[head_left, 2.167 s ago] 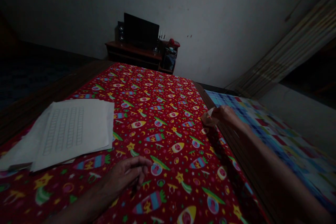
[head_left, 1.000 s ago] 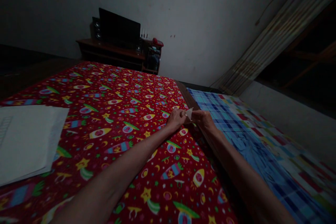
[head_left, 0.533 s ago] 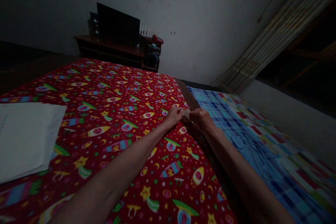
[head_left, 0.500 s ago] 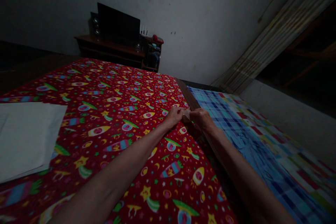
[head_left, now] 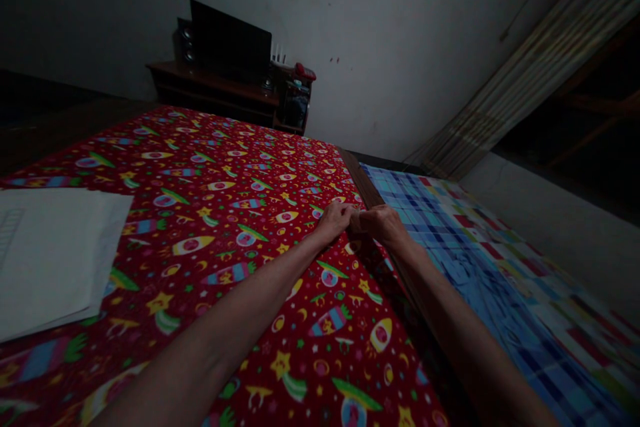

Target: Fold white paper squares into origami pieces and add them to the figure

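Note:
Both my arms reach forward over a red cloth (head_left: pixel 240 213) printed with rockets and stars. My left hand (head_left: pixel 336 219) and my right hand (head_left: pixel 381 223) meet at the cloth's right edge, fingers curled and pinched together. Earlier a small white scrap showed between them; now it is hidden by the fingers. The hands touch each other just above the dark wooden strip (head_left: pixel 361 181) beside the cloth.
A stack of white paper sheets (head_left: pixel 50 253) lies at the left. A blue checked cloth (head_left: pixel 480 247) covers the surface at right. At the back wall a dark screen (head_left: pixel 231 43) stands on a low wooden cabinet (head_left: pixel 215 90). A striped curtain (head_left: pixel 530 73) hangs at the right.
My left hand left the cloth near me and reached out to join my right hand at the edge. The white scrap between the fingers no longer shows.

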A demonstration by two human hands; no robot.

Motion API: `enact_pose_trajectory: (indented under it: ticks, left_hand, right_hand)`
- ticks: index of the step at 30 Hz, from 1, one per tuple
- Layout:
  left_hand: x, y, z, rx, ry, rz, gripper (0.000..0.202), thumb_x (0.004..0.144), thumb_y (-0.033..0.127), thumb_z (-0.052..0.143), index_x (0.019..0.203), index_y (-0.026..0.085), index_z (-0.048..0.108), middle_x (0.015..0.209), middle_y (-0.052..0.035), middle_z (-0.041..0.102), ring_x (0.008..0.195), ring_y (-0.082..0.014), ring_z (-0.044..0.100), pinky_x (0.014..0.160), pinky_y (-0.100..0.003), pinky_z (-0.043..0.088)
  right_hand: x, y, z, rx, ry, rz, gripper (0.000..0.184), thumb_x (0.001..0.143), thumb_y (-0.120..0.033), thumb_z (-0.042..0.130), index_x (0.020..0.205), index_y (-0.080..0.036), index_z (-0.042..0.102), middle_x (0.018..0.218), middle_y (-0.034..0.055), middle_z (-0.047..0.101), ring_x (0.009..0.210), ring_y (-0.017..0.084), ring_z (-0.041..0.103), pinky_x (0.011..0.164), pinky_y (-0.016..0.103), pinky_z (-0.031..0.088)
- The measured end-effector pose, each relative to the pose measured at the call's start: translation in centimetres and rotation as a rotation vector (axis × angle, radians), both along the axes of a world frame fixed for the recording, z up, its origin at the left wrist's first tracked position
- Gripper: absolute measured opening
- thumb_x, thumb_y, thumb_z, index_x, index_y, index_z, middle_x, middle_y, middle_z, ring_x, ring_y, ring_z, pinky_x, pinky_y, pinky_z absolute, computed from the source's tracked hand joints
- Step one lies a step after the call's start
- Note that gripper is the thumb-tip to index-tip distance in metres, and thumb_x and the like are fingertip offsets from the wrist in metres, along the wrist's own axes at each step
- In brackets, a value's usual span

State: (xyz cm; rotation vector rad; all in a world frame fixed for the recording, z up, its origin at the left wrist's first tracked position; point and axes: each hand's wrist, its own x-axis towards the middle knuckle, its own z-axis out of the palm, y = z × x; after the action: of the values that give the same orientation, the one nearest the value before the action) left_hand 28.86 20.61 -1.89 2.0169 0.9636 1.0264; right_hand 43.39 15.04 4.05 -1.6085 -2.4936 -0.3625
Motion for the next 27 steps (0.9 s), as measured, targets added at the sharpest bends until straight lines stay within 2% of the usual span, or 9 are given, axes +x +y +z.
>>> enact_pose_trajectory:
  ticks: [5,9,12,15,18,23,27]
  left_hand:
    - [0.0,0.1,-0.3,0.010,-0.008,-0.022,0.031,0.089,0.033,0.054,0.114,0.015,0.054,0.114,-0.0077,0.057,0.098,-0.0216,0.058,0.082,-0.041,0.051]
    - [0.2,0.3,-0.6,0.019,0.000,-0.020,0.031,0.089,0.033,0.053,0.114,0.015,0.054,0.113,-0.0079,0.057,0.097,-0.0206,0.059,0.081,-0.040,0.051]
    - [0.3,0.4,-0.6,0.033,0.002,-0.016,0.031,0.089,0.034,0.054,0.113,0.014,0.054,0.112,-0.0077,0.058,0.095,-0.0202,0.059,0.080,-0.039,0.052]
    - [0.3,0.3,-0.7,0.062,-0.011,-0.008,0.024,0.090,0.031,0.051,0.106,0.014,0.059,0.100,-0.0054,0.061,0.087,-0.0173,0.060,0.078,-0.036,0.051]
    - [0.5,0.2,-0.9,0.093,-0.025,-0.006,0.021,0.085,0.020,0.051,0.100,0.016,0.066,0.081,-0.0015,0.061,0.078,-0.0153,0.058,0.074,-0.028,0.048]
    - [0.9,0.1,-1.1,0.118,-0.026,-0.003,0.029,0.070,0.016,0.059,0.098,0.017,0.068,0.079,-0.0004,0.056,0.078,-0.0156,0.053,0.072,-0.024,0.044]
    - [0.9,-0.1,-0.8,0.120,-0.008,0.003,0.015,0.068,0.019,0.062,0.082,0.017,0.068,0.075,-0.0001,0.055,0.078,-0.0154,0.052,0.071,-0.023,0.043]
  right_hand:
    - [0.3,0.1,-0.1,-0.033,0.122,-0.043,0.021,0.073,-0.019,0.049,0.056,-0.016,0.061,0.050,0.0034,0.053,0.048,0.011,0.038,0.051,0.026,0.019]
    - [1.0,0.3,-0.7,-0.060,0.303,-0.109,0.017,0.069,-0.020,0.052,0.059,-0.015,0.064,0.052,0.0016,0.054,0.052,0.011,0.044,0.051,0.023,0.024]
    - [1.2,0.6,-1.0,-0.110,0.488,-0.146,0.029,0.074,-0.031,0.047,0.069,-0.012,0.068,0.055,-0.0005,0.055,0.053,0.012,0.050,0.051,0.020,0.031]
    - [1.4,0.7,-1.2,-0.162,0.668,-0.162,0.045,0.079,-0.042,0.039,0.074,-0.010,0.070,0.057,0.0011,0.058,0.054,0.014,0.053,0.050,0.021,0.037]
    - [1.6,0.5,-1.3,-0.206,0.797,-0.165,0.047,0.077,-0.048,0.042,0.073,-0.010,0.070,0.059,0.0033,0.062,0.054,0.015,0.055,0.050,0.022,0.042]
    - [1.7,0.1,-1.1,-0.230,0.884,-0.180,0.043,0.073,-0.046,0.047,0.073,-0.010,0.071,0.060,0.0038,0.063,0.052,0.013,0.056,0.050,0.021,0.043]
    - [1.7,0.1,-0.7,-0.238,0.849,-0.180,0.044,0.072,-0.044,0.046,0.077,-0.009,0.072,0.060,0.0035,0.064,0.052,0.014,0.056,0.050,0.021,0.042]
